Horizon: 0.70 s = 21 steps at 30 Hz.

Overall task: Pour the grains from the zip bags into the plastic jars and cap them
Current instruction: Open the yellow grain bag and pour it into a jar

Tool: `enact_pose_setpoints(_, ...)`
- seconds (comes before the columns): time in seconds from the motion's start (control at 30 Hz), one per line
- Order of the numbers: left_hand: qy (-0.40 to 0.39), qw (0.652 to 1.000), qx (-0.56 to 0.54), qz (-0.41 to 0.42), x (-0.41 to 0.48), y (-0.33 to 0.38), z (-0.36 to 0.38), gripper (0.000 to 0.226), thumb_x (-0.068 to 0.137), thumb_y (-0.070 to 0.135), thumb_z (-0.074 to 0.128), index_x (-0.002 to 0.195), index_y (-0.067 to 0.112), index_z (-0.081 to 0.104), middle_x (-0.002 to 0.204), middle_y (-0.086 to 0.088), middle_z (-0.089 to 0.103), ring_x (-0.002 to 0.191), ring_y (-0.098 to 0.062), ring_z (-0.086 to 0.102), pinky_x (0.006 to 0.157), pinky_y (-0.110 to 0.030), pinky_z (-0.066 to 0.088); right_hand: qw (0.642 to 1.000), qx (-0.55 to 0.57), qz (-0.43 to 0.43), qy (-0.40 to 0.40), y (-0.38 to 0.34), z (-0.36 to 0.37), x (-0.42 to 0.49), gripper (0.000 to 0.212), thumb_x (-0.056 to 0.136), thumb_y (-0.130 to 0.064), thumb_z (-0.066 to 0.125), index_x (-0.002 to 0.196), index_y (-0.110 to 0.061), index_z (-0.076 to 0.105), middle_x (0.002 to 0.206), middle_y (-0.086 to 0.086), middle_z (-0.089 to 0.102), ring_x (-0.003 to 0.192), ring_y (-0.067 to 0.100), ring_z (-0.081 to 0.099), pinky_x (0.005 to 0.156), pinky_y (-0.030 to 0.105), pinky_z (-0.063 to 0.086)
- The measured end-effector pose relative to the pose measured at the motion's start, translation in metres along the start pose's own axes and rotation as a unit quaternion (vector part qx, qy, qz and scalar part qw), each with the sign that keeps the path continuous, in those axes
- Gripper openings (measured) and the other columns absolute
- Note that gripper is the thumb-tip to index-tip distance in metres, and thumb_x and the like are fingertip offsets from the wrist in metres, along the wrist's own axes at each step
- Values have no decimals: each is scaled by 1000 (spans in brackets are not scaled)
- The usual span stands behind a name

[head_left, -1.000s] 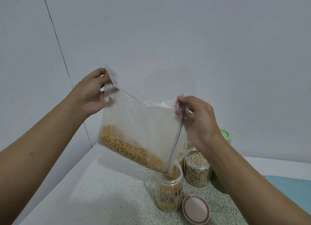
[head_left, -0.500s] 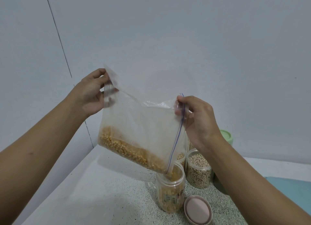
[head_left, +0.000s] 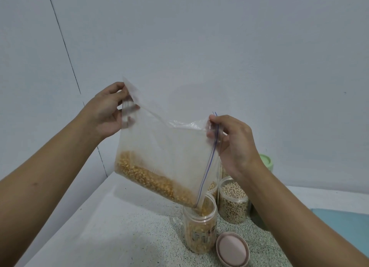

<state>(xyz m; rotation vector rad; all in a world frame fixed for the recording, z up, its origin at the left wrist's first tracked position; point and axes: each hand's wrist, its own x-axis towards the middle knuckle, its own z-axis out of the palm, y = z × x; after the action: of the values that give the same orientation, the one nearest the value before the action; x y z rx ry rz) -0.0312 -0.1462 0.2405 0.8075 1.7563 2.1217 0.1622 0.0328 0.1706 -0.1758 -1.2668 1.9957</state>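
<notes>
A: Hands?
B: Left hand [head_left: 108,112] pinches the upper corner of the bag [head_left: 165,151], raised high. Right hand [head_left: 232,143] grips the bag's zip edge, lower down. Both clamped on plastic, hands well apart, bag stretched between them and tilted.

A: Bag contents?
B: Yellow grains [head_left: 151,179] lie along the lower edge, sloping toward the low corner. That corner sits in the mouth of the open jar [head_left: 199,230].

A: Jar?
B: Upright on the speckled worktop [head_left: 143,236], clear, filled with yellow grains well past half; exact level hard to read through the label.

A: Nearby?
B: Pink cap [head_left: 233,248] lies flat just right of the jar. Behind, second jar [head_left: 233,200] holds pale beans, uncapped. A third jar is mostly hidden behind the bag. Green lid [head_left: 266,162] shows past the right wrist.
</notes>
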Motion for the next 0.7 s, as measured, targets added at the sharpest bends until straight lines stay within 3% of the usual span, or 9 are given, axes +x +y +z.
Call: enact_pose_setpoints(0.7, -7, 1000, 1, -4, 2, -1, 9, 25, 104, 15, 56, 84, 26, 66, 81, 7, 69, 65, -17, 70, 65, -36, 38, 1000, 2, -1, -7, -2, -8, 5, 20, 91, -6, 65, 72, -9, 66, 71, 3, 62, 59, 13, 56, 60, 22, 45)
